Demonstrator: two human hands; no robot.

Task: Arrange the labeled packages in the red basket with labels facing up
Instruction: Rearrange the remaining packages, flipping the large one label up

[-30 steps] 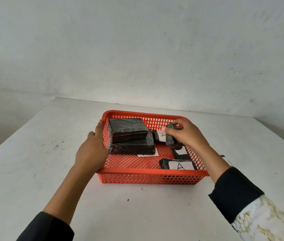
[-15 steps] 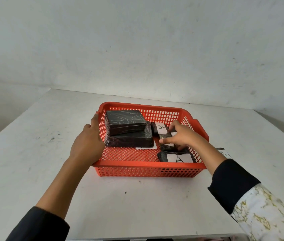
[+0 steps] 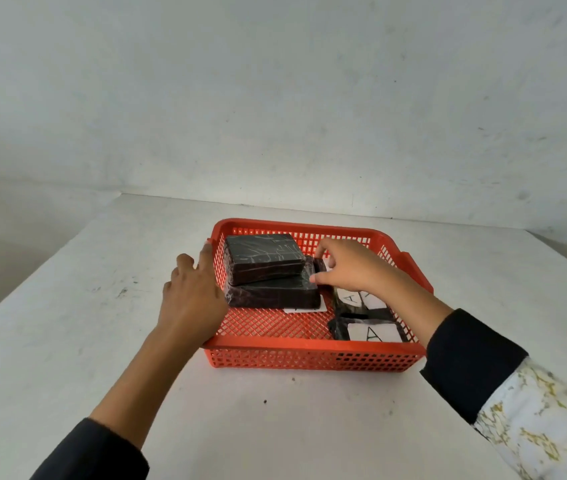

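Hands: right (image 3: pixel 351 268) moved back onto rear package (image 3: pixel 320 265).

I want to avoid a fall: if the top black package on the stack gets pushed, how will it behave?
The top black package looks boxy with flat faces, so probably stiff and unlikely to roll. Its wrap looks glossy, so it may slide on the larger package beneath. It sits askew and offset to the left there, so a push might shift it off.

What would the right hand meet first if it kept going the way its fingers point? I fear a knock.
Probably the two stacked black packages; the right hand points left at them, though depth is unclear.
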